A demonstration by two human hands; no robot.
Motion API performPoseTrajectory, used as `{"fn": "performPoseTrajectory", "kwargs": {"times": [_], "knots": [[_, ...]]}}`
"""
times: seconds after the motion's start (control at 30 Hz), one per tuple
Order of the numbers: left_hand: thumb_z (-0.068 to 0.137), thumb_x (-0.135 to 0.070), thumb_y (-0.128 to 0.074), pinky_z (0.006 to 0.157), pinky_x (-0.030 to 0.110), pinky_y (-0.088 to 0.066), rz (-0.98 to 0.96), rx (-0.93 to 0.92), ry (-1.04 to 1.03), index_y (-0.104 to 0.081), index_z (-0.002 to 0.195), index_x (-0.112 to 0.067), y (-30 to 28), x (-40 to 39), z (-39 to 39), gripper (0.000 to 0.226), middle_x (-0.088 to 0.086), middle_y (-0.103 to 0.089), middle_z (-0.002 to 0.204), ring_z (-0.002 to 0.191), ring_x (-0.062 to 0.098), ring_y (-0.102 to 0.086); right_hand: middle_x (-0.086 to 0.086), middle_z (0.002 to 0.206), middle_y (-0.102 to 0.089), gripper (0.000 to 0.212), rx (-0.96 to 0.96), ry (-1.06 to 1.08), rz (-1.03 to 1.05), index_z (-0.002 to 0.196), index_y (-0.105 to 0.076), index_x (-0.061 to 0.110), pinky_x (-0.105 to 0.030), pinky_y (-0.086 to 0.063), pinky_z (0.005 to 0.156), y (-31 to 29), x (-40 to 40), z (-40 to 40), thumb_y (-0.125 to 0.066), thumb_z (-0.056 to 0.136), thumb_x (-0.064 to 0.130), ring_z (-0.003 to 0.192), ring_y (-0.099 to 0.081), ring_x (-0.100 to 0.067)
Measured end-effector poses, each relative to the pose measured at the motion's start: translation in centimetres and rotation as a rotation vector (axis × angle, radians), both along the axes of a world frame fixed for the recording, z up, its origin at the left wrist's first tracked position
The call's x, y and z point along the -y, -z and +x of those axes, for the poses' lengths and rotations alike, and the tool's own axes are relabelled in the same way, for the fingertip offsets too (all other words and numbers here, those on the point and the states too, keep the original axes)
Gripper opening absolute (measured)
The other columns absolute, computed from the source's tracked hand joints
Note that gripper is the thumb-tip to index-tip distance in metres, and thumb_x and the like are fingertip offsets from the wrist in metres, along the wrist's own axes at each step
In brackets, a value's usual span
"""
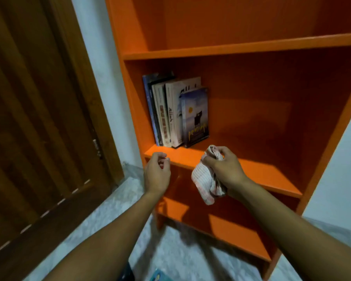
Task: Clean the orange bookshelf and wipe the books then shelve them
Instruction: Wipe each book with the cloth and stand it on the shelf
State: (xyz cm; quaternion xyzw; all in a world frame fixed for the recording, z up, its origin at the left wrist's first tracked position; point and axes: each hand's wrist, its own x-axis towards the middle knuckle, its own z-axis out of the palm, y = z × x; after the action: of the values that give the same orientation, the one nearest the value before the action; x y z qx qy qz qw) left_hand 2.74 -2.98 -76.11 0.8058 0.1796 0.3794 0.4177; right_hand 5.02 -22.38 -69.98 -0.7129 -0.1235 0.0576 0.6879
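My right hand (224,167) grip bunched round striped cloth (206,184), left hand (156,172) loosely curled, holding nothing, 5 books (175,110) upright at left of orange bookshelf (251,47) mid shelf, front cover reads "Allah", rest too blurry.

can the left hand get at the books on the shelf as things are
Probably yes: the left hand holds nothing and hovers at the shelf edge, just below the books, with nothing between them.
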Motion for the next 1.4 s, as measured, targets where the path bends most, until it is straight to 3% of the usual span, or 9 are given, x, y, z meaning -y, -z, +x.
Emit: {"fn": "performPoseTrajectory", "kwargs": {"times": [0.1,0.3,0.43,0.53,0.67,0.83,1.0,1.13,1.4], "knots": [[0.098,-0.019,-0.06,0.071,0.017,-0.043,-0.002,-0.083,0.03,-0.063,0.104,-0.016,3.1,-2.3,-3.7,0.007,-0.003,-0.066,0.094,0.088,0.012,-0.062,-0.017,0.088,-0.06,0.016,-0.06,-0.063,-0.024,0.102,-0.058,0.016,-0.041,-0.044,0.065,1.1,-1.5,-1.5,-0.069,0.091,0.012,0.076,-0.056,-0.029],[0.099,-0.02,-0.057,0.066,0.023,-0.042,-0.149,-0.353,0.012,-0.059,0.115,-0.015,11.4,-5.2,-11.0,0.017,0.002,-0.064,0.096,0.086,0.017,-0.06,-0.021,0.095,-0.064,0.016,-0.153,-0.165,-0.113,0.101,-0.06,0.015,-0.042,-0.047,0.067,5.4,-4.7,-4.5,-0.07,0.089,0.013,0.081,-0.061,-0.032],[0.097,-0.027,-0.062,0.075,0.032,-0.049,-0.29,-0.56,0.018,-0.053,0.121,-0.014,17.8,-6.2,-14.5,0.029,0.007,-0.062,0.103,0.092,0.023,-0.062,-0.016,0.089,-0.061,0.017,-0.218,-0.192,-0.197,0.104,-0.06,0.011,-0.037,-0.043,0.064,9.6,-6.3,-6.3,-0.069,0.089,0.01,0.077,-0.057,-0.026],[0.094,-0.023,-0.067,0.069,0.019,-0.048,-0.374,-0.715,0.038,-0.048,0.119,-0.015,23.5,-5.9,-16.8,0.033,0.008,-0.062,0.101,0.088,0.02,-0.061,-0.018,0.088,-0.055,0.023,-0.302,-0.216,-0.239,0.112,-0.057,0.004,-0.039,-0.039,0.064,12.8,-6.6,-7.2,-0.066,0.091,0.008,0.077,-0.052,-0.027],[0.088,-0.027,-0.074,0.099,0.041,-0.047,-0.339,-0.959,0.078,-0.045,0.136,-0.006,30.4,-5.2,-18.3,0.06,0.018,-0.056,0.132,0.119,0.034,-0.056,-0.017,0.085,-0.051,0.018,-0.373,-0.209,-0.291,0.107,-0.055,0.005,-0.037,-0.036,0.061,16.2,-6.0,-7.6,-0.066,0.092,0.007,0.075,-0.048,-0.025],[0.09,-0.055,-0.052,0.109,0.055,-0.036,-0.332,-1.247,0.113,-0.017,0.156,-0.019,36.3,-3.8,-19.7,0.082,0.019,-0.038,0.149,0.133,0.043,-0.042,-0.011,0.076,-0.053,0.018,-0.423,-0.176,-0.349,0.106,-0.054,0.006,-0.035,-0.038,0.058,18.9,-5.0,-6.9,-0.066,0.092,0.009,0.064,-0.049,-0.023],[0.095,-0.042,-0.053,0.105,0.057,-0.035,-0.168,-1.372,-0.003,-0.015,0.151,-0.028,37.3,-1.4,-19.8,0.069,0.013,-0.034,0.144,0.129,0.043,-0.037,-0.008,0.076,-0.054,0.026,-0.455,-0.153,-0.334,0.115,-0.055,0.006,-0.034,-0.038,0.057,20.0,-5.2,-6.3,-0.067,0.092,0.011,0.062,-0.047,-0.022],[0.102,-0.038,-0.04,0.106,0.055,-0.036,-0.145,-1.372,-0.022,-0.026,0.147,-0.02,37.4,-2.2,-19.4,0.051,0.018,-0.034,0.145,0.129,0.043,-0.037,-0.009,0.076,-0.055,0.027,-0.467,-0.152,-0.321,0.116,-0.056,0.008,-0.034,-0.036,0.056,20.2,-5.4,-6.3,-0.067,0.092,0.012,0.062,-0.047,-0.022],[0.099,-0.02,-0.046,0.082,0.039,-0.047,-0.046,-1.222,0.209,-0.053,0.113,-0.013,33.7,-4.0,-18.4,0.017,0.014,-0.06,0.114,0.109,0.036,-0.059,-0.012,0.082,-0.055,0.027,-0.546,-0.168,-0.28,0.113,-0.054,0.009,-0.029,-0.039,0.051,18.7,-5.3,-6.8,-0.069,0.091,0.013,0.058,-0.05,-0.022]]}}
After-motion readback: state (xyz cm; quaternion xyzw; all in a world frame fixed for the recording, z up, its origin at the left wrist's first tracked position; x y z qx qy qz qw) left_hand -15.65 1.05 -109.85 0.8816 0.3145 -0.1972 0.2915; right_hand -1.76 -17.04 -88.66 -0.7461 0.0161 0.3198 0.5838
